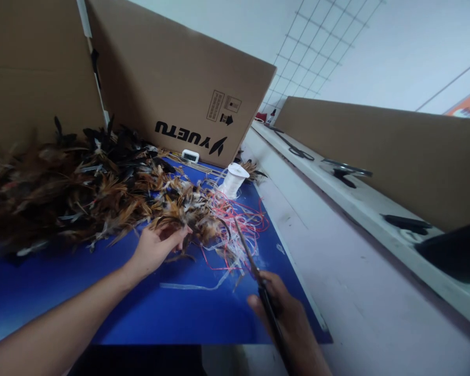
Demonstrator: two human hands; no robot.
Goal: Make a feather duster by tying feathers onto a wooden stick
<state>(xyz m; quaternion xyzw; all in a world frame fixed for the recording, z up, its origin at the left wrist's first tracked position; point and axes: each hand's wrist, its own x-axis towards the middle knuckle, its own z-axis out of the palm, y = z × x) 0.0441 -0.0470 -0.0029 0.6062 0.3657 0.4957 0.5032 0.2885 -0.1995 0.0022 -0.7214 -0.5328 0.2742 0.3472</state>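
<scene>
My left hand [156, 248] is closed in a pinch on a brown feather [168, 222] at the front edge of a large heap of brown and black feathers [113, 193]. My right hand [285, 308] grips a pair of scissors [267, 303] by its dark handles. The blades point away from me and look nearly together, over a tangle of red and clear plastic strips [243, 224]. A gap separates the scissors from my left hand. Part of the right fingers is hidden behind the handles.
A white spool [234, 180] stands behind the strips on the blue tabletop [203, 318]. Near it sits a small white digital display [190, 155]. Cardboard panels [172, 78] wall the back and left. On the right, a white ledge [329, 172] carries more scissors [301, 153].
</scene>
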